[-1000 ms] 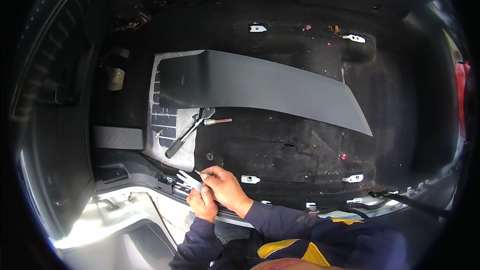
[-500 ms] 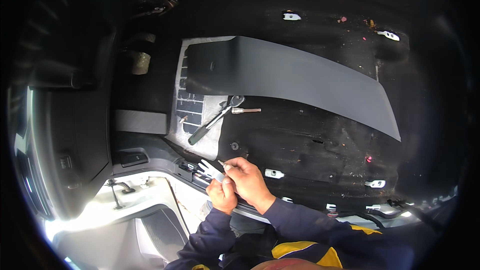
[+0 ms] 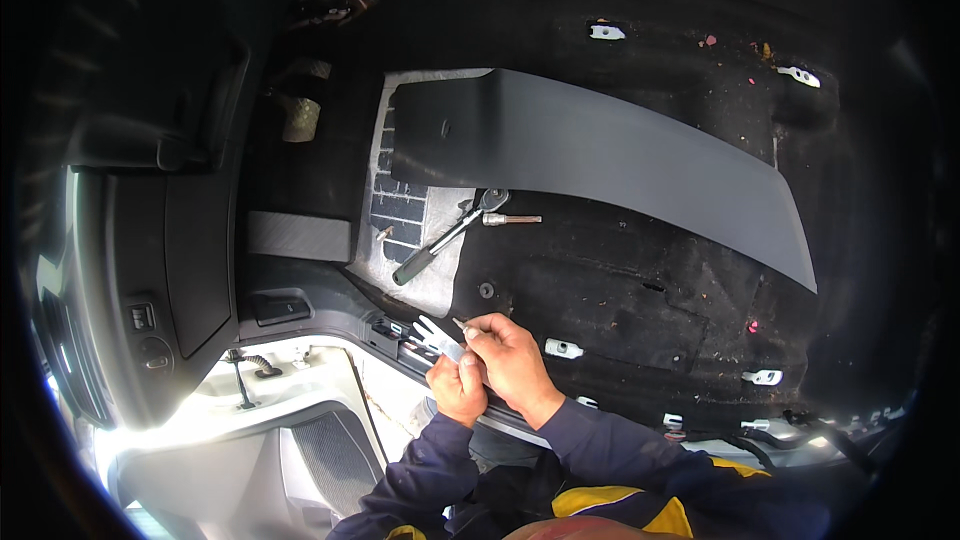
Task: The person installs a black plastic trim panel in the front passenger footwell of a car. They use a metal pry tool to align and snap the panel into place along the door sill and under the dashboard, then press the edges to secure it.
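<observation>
Over the sill of a car's doorway, my two hands work close together. My left hand (image 3: 458, 395) is closed around a white piece with several finger-like prongs (image 3: 432, 336), which stick out toward the upper left. My right hand (image 3: 512, 365) touches the left one, with thumb and forefinger pinched on a small thin pointed piece (image 3: 461, 324); only its greyish tip shows, so its kind is unclear. Beyond the hands, a ratchet wrench (image 3: 440, 244) with a dark handle lies on a silvery mat (image 3: 440, 285). Beside its head rests a bit socket (image 3: 512, 220).
A long curved grey trim panel (image 3: 620, 155) lies across the black carpet (image 3: 600, 270) and part of the mat. White metal brackets (image 3: 563, 348) stand out along the carpet. At left are the dashboard (image 3: 195, 260), a pedal (image 3: 300, 120) and the open door (image 3: 250, 470).
The whole view has shifted a little, so the car interior and hands appear slightly farther right. Both hands keep their grips, and their pose is nearly the same.
</observation>
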### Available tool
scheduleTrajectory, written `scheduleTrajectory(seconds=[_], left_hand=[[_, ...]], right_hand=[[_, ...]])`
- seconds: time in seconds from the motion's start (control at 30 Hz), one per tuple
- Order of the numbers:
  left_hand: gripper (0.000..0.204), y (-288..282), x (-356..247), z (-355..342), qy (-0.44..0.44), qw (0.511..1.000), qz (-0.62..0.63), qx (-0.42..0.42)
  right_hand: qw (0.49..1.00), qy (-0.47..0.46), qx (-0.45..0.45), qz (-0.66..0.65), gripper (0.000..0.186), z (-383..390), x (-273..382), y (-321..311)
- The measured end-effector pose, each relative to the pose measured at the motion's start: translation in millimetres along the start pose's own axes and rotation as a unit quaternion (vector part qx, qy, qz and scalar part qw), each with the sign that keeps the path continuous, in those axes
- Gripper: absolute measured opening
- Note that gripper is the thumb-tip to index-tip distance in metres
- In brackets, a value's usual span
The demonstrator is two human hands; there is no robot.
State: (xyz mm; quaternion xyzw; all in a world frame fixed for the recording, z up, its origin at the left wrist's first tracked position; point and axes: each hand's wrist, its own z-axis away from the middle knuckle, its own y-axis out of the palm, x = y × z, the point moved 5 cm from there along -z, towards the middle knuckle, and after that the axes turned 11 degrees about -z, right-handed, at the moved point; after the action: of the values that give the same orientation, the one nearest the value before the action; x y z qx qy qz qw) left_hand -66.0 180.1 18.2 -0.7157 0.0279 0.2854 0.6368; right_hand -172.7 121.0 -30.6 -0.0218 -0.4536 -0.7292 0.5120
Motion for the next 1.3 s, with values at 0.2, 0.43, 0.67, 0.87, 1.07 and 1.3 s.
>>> scheduleTrajectory(seconds=[0.2, 0.43, 0.67, 0.87, 1.07, 1.3], left_hand=[[0.027, -1.2, -1.1, 0.0, 0.001, 1.000, -0.006, -0.006], [0.027, 0.5, 1.7, 0.5, -0.001, 1.000, -0.018, -0.004], [0.028, 1.6, 3.2, 0.9, -0.005, 1.000, -0.009, -0.001], [0.028, 0.8, 3.5, 1.3, -0.012, 1.000, -0.010, 0.011], [0.030, 0.8, 2.3, 0.8, -0.011, 1.000, -0.004, 0.004], [0.030, -0.1, 1.6, 0.9, -0.006, 1.000, -0.002, 0.008]], right_hand=[[1.000, -0.001, -0.002, 0.011, 0.027, 0.0, 1.1, 0.3], [1.000, -0.004, 0.012, -0.023, 0.017, -1.3, -0.9, 2.9], [1.000, 0.002, 0.013, -0.023, 0.017, -0.5, 0.8, 2.2], [1.000, -0.003, 0.015, -0.026, 0.017, -1.1, 0.7, 2.7], [1.000, 0.002, 0.013, -0.023, 0.017, -0.3, 1.4, 3.1], [1.000, -0.004, 0.014, -0.021, 0.017, 0.4, 2.6, 3.2]])
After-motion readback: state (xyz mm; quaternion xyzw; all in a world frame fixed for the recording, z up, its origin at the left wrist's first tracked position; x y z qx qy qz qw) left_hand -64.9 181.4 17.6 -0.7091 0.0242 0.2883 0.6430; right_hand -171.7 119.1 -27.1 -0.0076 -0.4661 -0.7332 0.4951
